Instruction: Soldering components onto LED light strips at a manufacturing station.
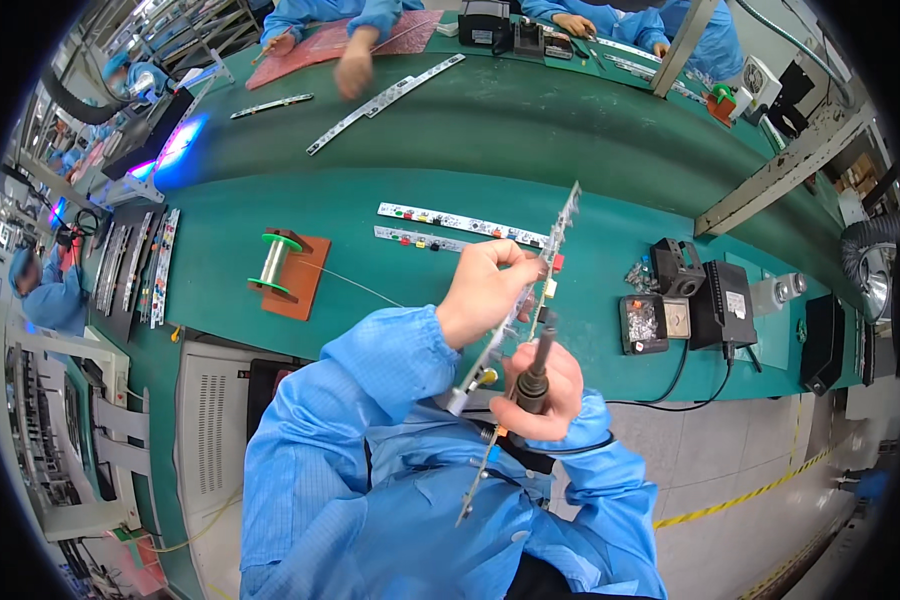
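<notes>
My left hand (482, 292) pinches a long narrow circuit board (563, 218), which is held up on edge and slants toward my body. Small parts stick out along its side. A second strip-like board piece (478, 370) slants below the fingers; whether it is joined to the first I cannot tell. My right hand (562, 388) is closed around the dark handle of a soldering iron (534, 382), whose tip points up near the board. Solder wire (355, 283) runs from a green-flanged spool (274, 262) on a brown stand toward my left sleeve.
Two more strip boards (460, 222) lie beyond my hands. At right stand a black soldering station (722, 305), an iron holder (676, 267) and a box of small parts (643, 323). Several boards (160, 265) lie at left. Across the green bench, co-workers' hands (354, 72) work near other boards.
</notes>
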A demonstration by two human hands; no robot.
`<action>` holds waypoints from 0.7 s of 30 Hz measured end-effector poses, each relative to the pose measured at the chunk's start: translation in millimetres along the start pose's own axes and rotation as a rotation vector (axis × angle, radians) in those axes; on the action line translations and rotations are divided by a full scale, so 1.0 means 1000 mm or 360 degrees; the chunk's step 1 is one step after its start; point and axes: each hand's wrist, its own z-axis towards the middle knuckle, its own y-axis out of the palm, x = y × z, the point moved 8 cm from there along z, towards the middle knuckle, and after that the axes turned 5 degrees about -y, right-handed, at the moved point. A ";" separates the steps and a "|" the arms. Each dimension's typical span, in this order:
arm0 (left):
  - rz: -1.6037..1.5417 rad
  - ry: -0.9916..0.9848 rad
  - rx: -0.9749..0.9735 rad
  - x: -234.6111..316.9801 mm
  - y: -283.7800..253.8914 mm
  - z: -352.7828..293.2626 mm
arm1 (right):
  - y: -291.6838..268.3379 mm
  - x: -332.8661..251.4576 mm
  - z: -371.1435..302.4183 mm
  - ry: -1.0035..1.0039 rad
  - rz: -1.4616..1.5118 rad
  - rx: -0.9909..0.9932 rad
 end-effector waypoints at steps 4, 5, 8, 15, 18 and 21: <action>0.0014 -0.0380 -0.0340 -0.015 -0.004 0.006 | 0.002 -0.002 0.014 -0.0158 0.0129 -0.0175; -0.0022 -0.0466 -0.0426 -0.018 -0.002 0.004 | 0.002 -0.003 0.022 -0.0162 0.0178 -0.0231; 0.0014 -0.0553 -0.0536 -0.023 -0.002 0.000 | 0.004 -0.012 0.023 -0.0203 0.0263 -0.0132; -0.0204 -0.0281 -0.0204 0.002 -0.007 -0.008 | 0.005 -0.023 0.006 -0.0223 -0.0009 0.0167; -0.0379 -0.0257 -0.0144 0.001 -0.011 -0.011 | 0.010 -0.025 0.002 -0.0225 -0.0052 0.0201; -0.0470 -0.0178 -0.0015 0.006 -0.016 -0.015 | 0.011 -0.021 0.003 -0.0165 -0.0090 0.0205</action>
